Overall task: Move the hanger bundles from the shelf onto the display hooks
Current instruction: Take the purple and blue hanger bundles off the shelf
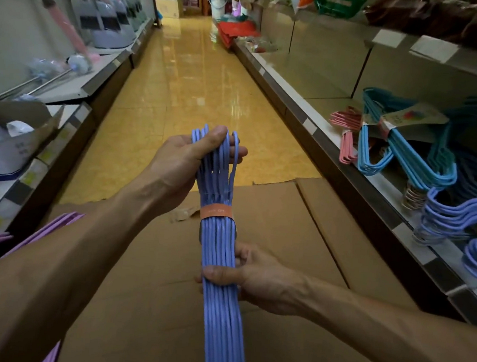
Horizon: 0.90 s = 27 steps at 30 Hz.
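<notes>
1. The right hand (pixel 248 276) grips the lower shafts of a periwinkle hanger bundle (pixel 220 253), thumb across the front and fingers curled round the back.
2. The left hand (pixel 189 159) closes round the hook ends at the top of the same bundle, thumb pressed over them. The bundle is held upright above a flattened cardboard box (pixel 284 241), in the aisle and well apart from the shelf.
3. An orange paper band (pixel 217 212) cinches the bundle between the two hands. To my eye the step is gathering the hooks into one line so they slip over a display hook together; keeping the left-hand squeeze even and the band in place should stop any hanger from splaying.
4. On the right-hand shelf (pixel 373 197) lie more bundles: light purple (pixel 451 217), turquoise (pixel 405 148) and pink (pixel 347 138).
5. No display hook is identifiable here, so the target is unknown. The bundle's lower end runs out of view, and the band's print is too blurred to read.
</notes>
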Each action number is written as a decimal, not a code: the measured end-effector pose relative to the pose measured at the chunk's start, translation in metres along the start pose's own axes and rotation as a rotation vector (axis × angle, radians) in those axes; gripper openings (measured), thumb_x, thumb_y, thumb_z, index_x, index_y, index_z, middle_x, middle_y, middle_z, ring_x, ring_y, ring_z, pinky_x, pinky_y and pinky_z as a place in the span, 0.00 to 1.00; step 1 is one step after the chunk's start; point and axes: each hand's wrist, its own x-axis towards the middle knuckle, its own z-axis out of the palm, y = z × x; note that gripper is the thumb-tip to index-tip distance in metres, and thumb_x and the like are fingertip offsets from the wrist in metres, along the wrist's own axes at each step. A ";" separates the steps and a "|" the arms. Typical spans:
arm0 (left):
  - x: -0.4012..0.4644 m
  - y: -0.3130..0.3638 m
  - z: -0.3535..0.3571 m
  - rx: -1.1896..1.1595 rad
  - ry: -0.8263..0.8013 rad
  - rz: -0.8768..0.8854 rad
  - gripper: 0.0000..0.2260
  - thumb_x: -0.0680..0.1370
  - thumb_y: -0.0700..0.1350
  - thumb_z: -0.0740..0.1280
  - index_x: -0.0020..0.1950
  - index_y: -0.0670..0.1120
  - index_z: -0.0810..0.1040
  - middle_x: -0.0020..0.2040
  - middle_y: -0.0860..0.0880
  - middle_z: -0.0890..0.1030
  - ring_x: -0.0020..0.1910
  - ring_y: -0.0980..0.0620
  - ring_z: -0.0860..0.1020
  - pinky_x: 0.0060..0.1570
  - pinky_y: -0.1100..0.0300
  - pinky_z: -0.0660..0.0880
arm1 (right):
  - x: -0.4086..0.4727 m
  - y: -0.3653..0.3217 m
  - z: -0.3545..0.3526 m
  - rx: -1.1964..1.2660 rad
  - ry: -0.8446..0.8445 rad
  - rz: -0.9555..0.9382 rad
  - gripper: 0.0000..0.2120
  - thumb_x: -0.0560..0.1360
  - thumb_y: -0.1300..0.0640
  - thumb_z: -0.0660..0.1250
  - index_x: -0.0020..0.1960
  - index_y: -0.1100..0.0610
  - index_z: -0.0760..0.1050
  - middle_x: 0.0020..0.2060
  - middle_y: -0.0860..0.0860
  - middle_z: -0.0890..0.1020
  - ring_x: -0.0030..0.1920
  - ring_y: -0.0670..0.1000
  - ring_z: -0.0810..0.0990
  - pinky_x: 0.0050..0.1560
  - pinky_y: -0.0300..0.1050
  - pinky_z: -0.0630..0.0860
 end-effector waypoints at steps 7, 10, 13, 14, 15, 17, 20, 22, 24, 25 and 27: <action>0.000 0.010 -0.014 0.174 0.126 -0.028 0.21 0.75 0.59 0.71 0.55 0.42 0.82 0.50 0.43 0.86 0.52 0.47 0.85 0.60 0.47 0.78 | 0.012 -0.004 0.011 -0.166 0.072 -0.124 0.14 0.75 0.60 0.73 0.58 0.57 0.75 0.52 0.56 0.85 0.53 0.54 0.85 0.54 0.50 0.82; -0.002 0.008 -0.030 0.312 0.258 -0.120 0.26 0.70 0.60 0.76 0.54 0.39 0.82 0.49 0.42 0.84 0.49 0.45 0.84 0.55 0.45 0.81 | 0.023 0.001 0.022 -0.227 0.149 -0.152 0.13 0.73 0.59 0.75 0.56 0.60 0.78 0.51 0.58 0.85 0.51 0.57 0.85 0.54 0.55 0.83; -0.011 0.004 -0.047 0.394 0.371 -0.184 0.28 0.69 0.61 0.76 0.56 0.39 0.81 0.48 0.41 0.83 0.48 0.45 0.84 0.52 0.46 0.82 | 0.035 0.008 0.037 -0.280 0.165 -0.168 0.13 0.72 0.56 0.76 0.53 0.61 0.80 0.48 0.57 0.86 0.48 0.57 0.86 0.53 0.57 0.83; -0.014 0.003 -0.053 0.443 0.404 -0.193 0.28 0.70 0.62 0.75 0.56 0.39 0.81 0.49 0.40 0.83 0.47 0.45 0.83 0.51 0.46 0.82 | 0.039 0.010 0.042 -0.291 0.165 -0.169 0.13 0.72 0.56 0.77 0.52 0.61 0.80 0.47 0.57 0.86 0.47 0.56 0.86 0.52 0.57 0.83; -0.017 0.005 -0.059 0.507 0.422 -0.196 0.29 0.70 0.63 0.75 0.55 0.39 0.81 0.49 0.39 0.83 0.47 0.44 0.83 0.50 0.44 0.83 | 0.044 0.012 0.047 -0.300 0.161 -0.168 0.12 0.72 0.55 0.77 0.51 0.60 0.80 0.47 0.57 0.86 0.47 0.56 0.86 0.52 0.57 0.83; -0.021 0.008 -0.073 0.633 0.445 -0.199 0.30 0.68 0.64 0.74 0.53 0.38 0.80 0.47 0.38 0.83 0.42 0.42 0.84 0.44 0.43 0.83 | 0.053 0.015 0.058 -0.325 0.140 -0.157 0.12 0.72 0.54 0.77 0.51 0.58 0.80 0.47 0.56 0.86 0.46 0.54 0.86 0.52 0.56 0.83; -0.030 0.008 -0.096 0.750 0.448 -0.193 0.17 0.72 0.52 0.72 0.47 0.38 0.78 0.43 0.39 0.82 0.36 0.43 0.83 0.40 0.48 0.84 | 0.063 0.021 0.076 -0.358 0.086 -0.128 0.11 0.73 0.54 0.76 0.51 0.56 0.80 0.47 0.53 0.86 0.46 0.52 0.86 0.50 0.51 0.84; -0.039 0.003 -0.112 0.795 0.455 -0.213 0.12 0.74 0.48 0.71 0.48 0.38 0.79 0.42 0.40 0.83 0.37 0.44 0.83 0.38 0.51 0.84 | 0.067 0.026 0.090 -0.377 0.051 -0.117 0.08 0.73 0.54 0.76 0.49 0.54 0.79 0.47 0.52 0.85 0.47 0.51 0.86 0.48 0.45 0.84; -0.051 -0.003 -0.128 0.806 0.462 -0.234 0.11 0.74 0.47 0.71 0.49 0.41 0.78 0.43 0.41 0.82 0.37 0.46 0.84 0.36 0.53 0.83 | 0.074 0.032 0.105 -0.382 0.015 -0.085 0.08 0.73 0.55 0.76 0.47 0.50 0.77 0.48 0.51 0.84 0.49 0.51 0.85 0.47 0.43 0.83; -0.057 -0.006 -0.135 0.804 0.461 -0.245 0.11 0.73 0.47 0.72 0.50 0.41 0.78 0.44 0.41 0.82 0.37 0.47 0.84 0.36 0.54 0.83 | 0.079 0.037 0.112 -0.369 -0.004 -0.059 0.08 0.73 0.56 0.76 0.46 0.50 0.76 0.48 0.51 0.84 0.50 0.52 0.84 0.48 0.43 0.83; -0.069 -0.013 -0.150 0.800 0.475 -0.265 0.16 0.72 0.48 0.74 0.55 0.43 0.76 0.46 0.43 0.81 0.40 0.48 0.82 0.35 0.54 0.82 | 0.090 0.049 0.127 -0.319 -0.065 0.012 0.08 0.74 0.59 0.75 0.48 0.51 0.77 0.50 0.52 0.83 0.53 0.54 0.84 0.51 0.47 0.83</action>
